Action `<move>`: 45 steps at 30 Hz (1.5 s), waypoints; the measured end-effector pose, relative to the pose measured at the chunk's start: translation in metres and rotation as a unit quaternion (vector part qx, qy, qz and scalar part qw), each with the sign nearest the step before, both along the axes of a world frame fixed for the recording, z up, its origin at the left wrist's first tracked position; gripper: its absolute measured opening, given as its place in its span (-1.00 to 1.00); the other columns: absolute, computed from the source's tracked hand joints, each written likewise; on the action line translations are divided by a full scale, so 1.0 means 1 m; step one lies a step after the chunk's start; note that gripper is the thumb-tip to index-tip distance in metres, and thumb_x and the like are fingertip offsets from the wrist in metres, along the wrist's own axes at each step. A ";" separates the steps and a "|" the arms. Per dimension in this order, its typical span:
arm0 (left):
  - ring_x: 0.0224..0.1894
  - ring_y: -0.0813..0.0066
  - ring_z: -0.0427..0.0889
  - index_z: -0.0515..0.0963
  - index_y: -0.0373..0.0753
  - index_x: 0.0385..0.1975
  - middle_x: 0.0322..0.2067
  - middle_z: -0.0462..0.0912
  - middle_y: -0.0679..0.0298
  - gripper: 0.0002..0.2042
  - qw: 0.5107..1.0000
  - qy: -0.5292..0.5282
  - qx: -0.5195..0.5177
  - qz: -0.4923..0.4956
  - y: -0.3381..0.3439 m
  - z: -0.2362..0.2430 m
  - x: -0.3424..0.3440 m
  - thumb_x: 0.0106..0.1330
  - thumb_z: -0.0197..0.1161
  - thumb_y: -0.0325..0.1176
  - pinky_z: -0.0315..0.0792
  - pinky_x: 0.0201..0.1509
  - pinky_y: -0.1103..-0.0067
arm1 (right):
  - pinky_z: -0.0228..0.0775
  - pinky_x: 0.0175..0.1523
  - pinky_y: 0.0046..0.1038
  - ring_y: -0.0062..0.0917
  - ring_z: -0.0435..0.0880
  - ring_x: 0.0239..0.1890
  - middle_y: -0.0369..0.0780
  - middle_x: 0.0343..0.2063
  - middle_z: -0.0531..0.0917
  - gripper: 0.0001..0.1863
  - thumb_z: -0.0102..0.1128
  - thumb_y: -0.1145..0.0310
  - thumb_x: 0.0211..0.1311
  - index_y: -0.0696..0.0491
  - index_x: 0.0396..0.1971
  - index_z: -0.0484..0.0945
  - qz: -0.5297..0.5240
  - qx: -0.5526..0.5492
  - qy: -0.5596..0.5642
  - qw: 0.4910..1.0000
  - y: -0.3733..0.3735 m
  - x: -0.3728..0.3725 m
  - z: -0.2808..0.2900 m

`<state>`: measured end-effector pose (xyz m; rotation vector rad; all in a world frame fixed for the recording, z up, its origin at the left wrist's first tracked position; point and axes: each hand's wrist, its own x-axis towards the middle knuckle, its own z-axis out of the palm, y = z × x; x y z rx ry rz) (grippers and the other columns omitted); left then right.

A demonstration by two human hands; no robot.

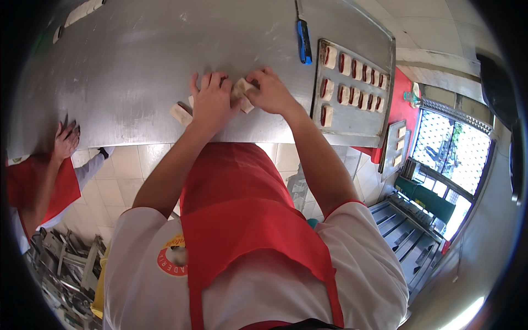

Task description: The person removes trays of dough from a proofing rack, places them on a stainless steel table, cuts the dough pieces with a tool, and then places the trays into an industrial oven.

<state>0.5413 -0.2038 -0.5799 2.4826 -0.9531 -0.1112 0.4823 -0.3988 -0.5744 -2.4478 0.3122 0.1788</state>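
Note:
A pale piece of dough [245, 108] is between my hands, just above or on the steel table. My right hand [270, 92] pinches its upper right side, fingers curled over. My left hand [213, 102] grips its left edge, the thumb against it and the fingers bent; part of the dough is hidden behind the fingers. Left of my left wrist lies a pale oblong dough piece [181, 114]. Another bit of dough [191, 101] shows partly behind my left hand.
A metal tray [352, 122] at the right holds rows of dough pieces with red filling. A blue-handled knife [304, 43] lies beside it. At the left edge, a co-worker's hand [66, 139] rests on the steel table [126, 71]. More dough [82, 12] lies far left.

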 end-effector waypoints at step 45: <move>-0.15 0.47 0.70 0.52 -0.35 0.06 -0.22 0.68 0.24 -0.65 0.859 0.469 -0.182 0.098 -0.162 -0.006 -0.172 0.36 0.36 -0.34 0.56 -0.06 0.50 | 0.35 0.39 -0.13 -0.04 0.43 0.27 -0.06 0.25 0.44 -0.17 0.56 0.22 0.00 0.00 0.34 0.42 0.092 -0.030 -0.035 0.995 -0.282 -0.241 -0.005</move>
